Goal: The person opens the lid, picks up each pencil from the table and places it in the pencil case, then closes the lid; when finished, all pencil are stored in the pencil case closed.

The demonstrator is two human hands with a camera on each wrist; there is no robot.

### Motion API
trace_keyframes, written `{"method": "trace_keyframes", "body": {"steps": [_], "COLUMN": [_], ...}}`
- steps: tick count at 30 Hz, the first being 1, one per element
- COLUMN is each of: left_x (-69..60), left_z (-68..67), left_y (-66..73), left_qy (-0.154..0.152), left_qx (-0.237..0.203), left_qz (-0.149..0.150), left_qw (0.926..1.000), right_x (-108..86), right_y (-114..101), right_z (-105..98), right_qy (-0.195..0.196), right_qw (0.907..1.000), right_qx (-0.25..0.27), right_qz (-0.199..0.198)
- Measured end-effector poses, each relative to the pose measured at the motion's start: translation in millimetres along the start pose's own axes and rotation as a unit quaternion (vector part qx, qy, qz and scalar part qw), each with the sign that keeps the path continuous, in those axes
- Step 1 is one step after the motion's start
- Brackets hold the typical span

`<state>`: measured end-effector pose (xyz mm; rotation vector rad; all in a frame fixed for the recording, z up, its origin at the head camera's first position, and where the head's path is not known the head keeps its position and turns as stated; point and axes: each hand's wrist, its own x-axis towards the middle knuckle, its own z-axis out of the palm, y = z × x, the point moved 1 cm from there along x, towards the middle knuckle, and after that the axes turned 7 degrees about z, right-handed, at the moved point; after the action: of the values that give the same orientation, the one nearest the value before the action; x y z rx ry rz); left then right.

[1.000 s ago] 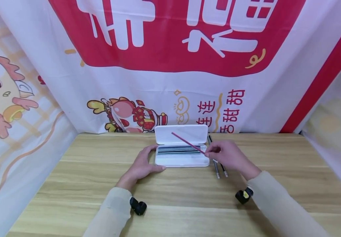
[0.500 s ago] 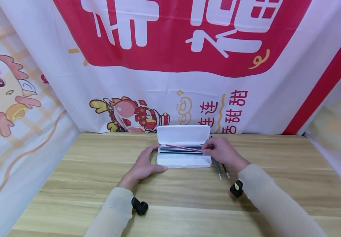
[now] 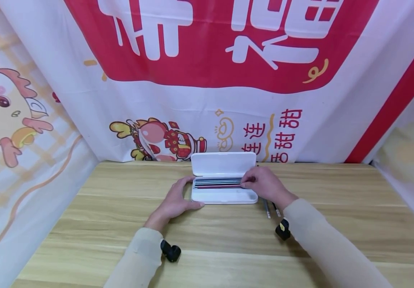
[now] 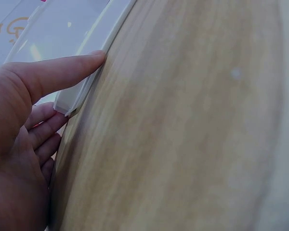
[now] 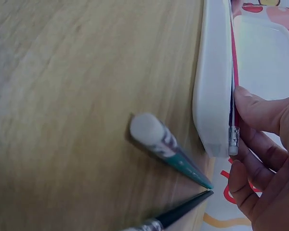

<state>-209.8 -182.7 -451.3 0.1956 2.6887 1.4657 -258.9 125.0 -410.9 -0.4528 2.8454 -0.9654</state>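
A white pencil case (image 3: 225,197) lies on the table with its lid (image 3: 224,164) raised, and several dark pencils (image 3: 214,181) lie lengthwise inside. My right hand (image 3: 266,183) pinches a red pencil (image 3: 215,186) near its eraser end, at the case's right side. In the right wrist view that pencil (image 5: 235,62) runs along the case, its white eraser close to the end wall. My left hand (image 3: 174,199) holds the case's left end, thumb along the front edge and fingers at the back. The red pencil's far end is partly hidden in the right wrist view.
Two pencils lie right of the case, partly under my right hand: a green one (image 5: 183,166) and a black one (image 5: 183,210), both with eraser ends. A printed cloth (image 3: 207,96) hangs behind the wooden table (image 3: 207,240), close to the raised lid.
My right hand has moved left and lowered the red pencil from a slant above the case to level, in line with the other pencils. My left hand stays at the case.
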Motion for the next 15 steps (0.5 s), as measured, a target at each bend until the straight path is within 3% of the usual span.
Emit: {"method": "trace_keyframes", "body": {"steps": [15], "left_x": [0.0], "left_z": [0.0], "left_y": [-0.4], "left_qy": [0.002], "left_qx": [0.004], "left_qz": [-0.006], "left_qw": [1.0000], "right_x": [3.0], "right_y": [-1.7], "right_z": [8.0], "right_qy": [-0.006], "right_qw": [1.0000], "right_qx": [0.005], "right_qz": [0.006]}}
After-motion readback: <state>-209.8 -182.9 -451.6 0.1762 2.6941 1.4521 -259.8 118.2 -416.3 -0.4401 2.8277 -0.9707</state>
